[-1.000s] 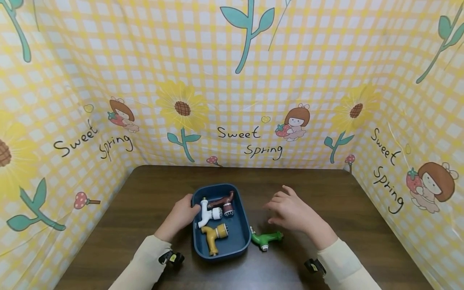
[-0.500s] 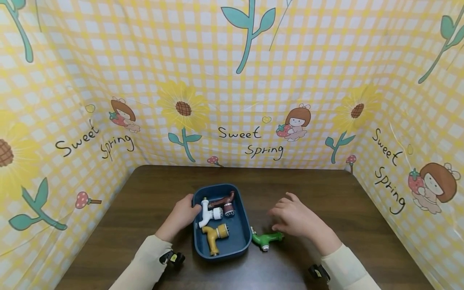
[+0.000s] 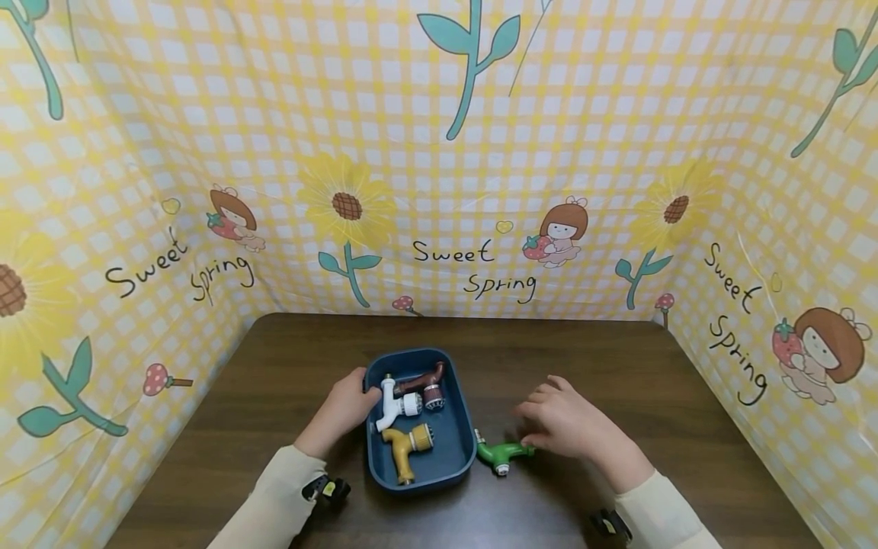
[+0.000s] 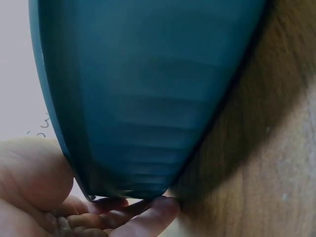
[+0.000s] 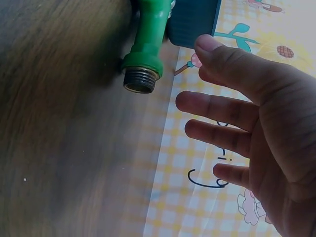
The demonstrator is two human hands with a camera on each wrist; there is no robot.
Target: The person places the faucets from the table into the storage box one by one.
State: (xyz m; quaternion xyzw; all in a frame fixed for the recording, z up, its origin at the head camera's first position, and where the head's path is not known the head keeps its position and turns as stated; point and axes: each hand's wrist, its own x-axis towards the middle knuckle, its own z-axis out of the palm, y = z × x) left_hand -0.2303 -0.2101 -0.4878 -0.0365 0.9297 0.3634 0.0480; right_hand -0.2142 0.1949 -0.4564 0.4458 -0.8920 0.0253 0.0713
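My left hand [image 3: 343, 406] grips the left rim of a dark blue plastic tub [image 3: 449, 457], its thumb over the edge. In the left wrist view the tub's outer wall [image 4: 143, 84] fills the middle, with fingertips curled at its end. Inside lie a white tap [image 3: 388, 404], a yellow tap [image 3: 401, 457] and a brown-red tap [image 3: 430, 379]. Right of the tub, a green tap [image 3: 502, 453] lies on the table. My right hand [image 3: 572, 425] hovers beside its threaded end; the right wrist view shows the fingers [image 5: 217, 106] spread, apart from the tap, holding nothing.
The brown wooden table [image 3: 309, 335] runs up to a yellow-checked cloth [image 3: 590, 145] printed with flowers and words, hanging at the back and both sides. A black strap camera [image 3: 325, 488] sits on the left wrist, another [image 3: 610, 524] on the right.
My right hand has moved slightly down and to the right, toward the green tap's threaded end. The left hand, the tub and the taps have stayed in place.
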